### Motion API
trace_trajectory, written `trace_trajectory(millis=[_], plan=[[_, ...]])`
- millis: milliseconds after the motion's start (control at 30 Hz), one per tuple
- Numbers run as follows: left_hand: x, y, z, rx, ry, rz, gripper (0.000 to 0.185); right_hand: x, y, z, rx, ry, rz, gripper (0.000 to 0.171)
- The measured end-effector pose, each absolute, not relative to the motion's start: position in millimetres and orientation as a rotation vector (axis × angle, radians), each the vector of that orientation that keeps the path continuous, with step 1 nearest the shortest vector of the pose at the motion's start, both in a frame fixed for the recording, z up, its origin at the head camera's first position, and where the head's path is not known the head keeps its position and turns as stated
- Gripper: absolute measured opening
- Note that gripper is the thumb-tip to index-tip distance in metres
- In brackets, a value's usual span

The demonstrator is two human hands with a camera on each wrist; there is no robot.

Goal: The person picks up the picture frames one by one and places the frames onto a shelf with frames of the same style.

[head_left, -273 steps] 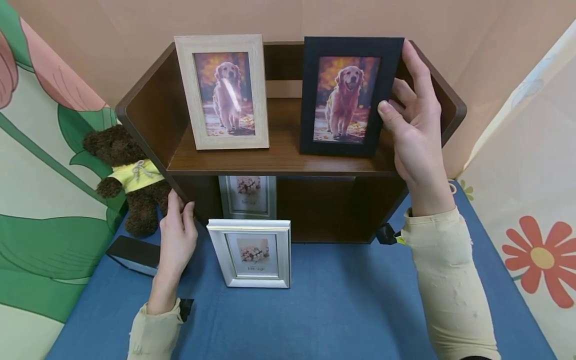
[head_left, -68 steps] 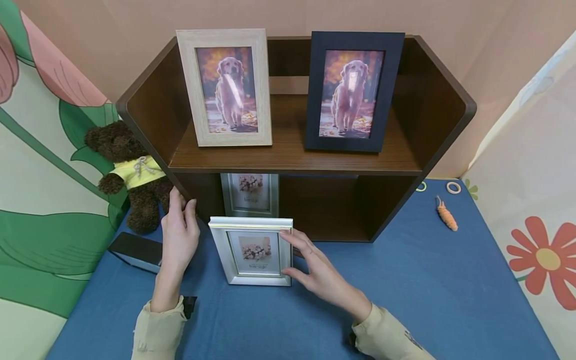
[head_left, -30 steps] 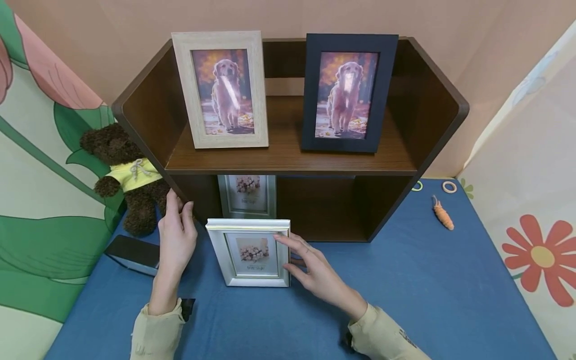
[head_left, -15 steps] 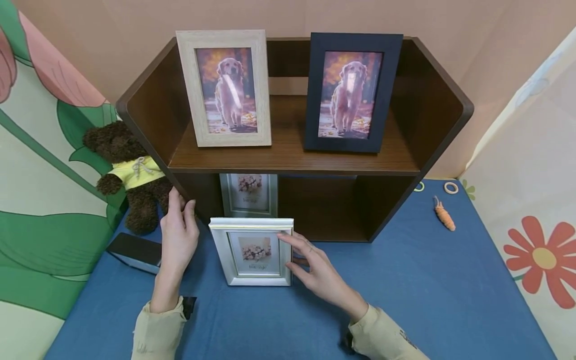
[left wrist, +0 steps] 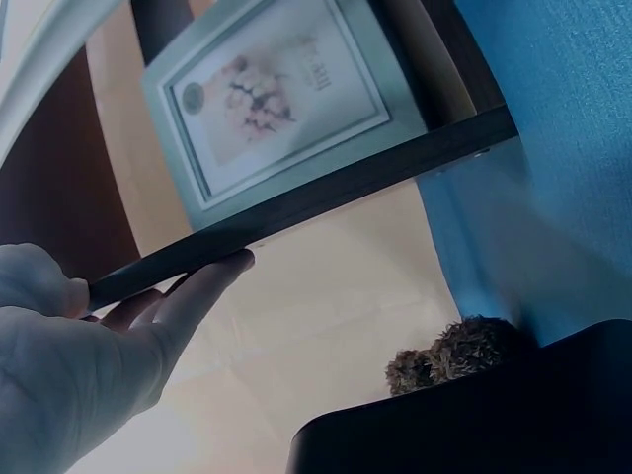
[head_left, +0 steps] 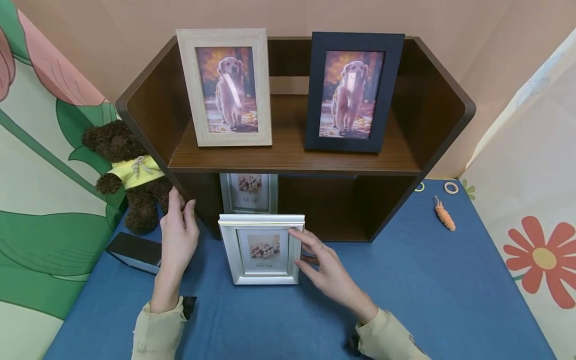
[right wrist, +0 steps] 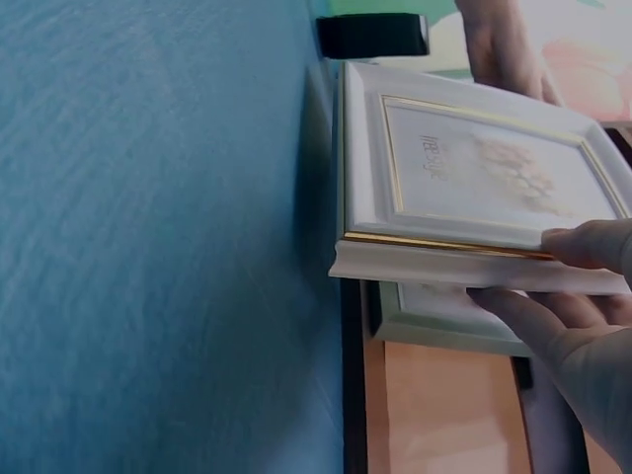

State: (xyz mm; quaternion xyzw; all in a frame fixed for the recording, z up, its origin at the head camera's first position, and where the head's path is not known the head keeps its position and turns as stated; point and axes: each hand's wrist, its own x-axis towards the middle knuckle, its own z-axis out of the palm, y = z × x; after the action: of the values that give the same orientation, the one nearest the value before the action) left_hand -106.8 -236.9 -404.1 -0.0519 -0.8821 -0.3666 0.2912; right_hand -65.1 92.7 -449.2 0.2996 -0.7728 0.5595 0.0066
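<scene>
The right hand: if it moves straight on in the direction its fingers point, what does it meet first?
The right hand already grips the silver frame on its right edge, fingers pointing left and up. Past it, probably the second silver frame in the lower shelf compartment; depth is unclear.

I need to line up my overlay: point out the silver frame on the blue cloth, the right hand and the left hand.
silver frame [head_left: 263, 250], head view, on the picture pane.
right hand [head_left: 330, 272], head view, on the back of the hand.
left hand [head_left: 178, 240], head view, on the back of the hand.
</scene>
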Motion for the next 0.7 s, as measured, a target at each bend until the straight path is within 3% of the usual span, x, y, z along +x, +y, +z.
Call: trace_trajectory(millis=[700], plan=[[-107.2, -237.1, -404.8, -0.165, -2.326, -0.968, 0.036, -78.0, 127.4, -431.9, 0.864, -2.411, 1.692, 0.082]])
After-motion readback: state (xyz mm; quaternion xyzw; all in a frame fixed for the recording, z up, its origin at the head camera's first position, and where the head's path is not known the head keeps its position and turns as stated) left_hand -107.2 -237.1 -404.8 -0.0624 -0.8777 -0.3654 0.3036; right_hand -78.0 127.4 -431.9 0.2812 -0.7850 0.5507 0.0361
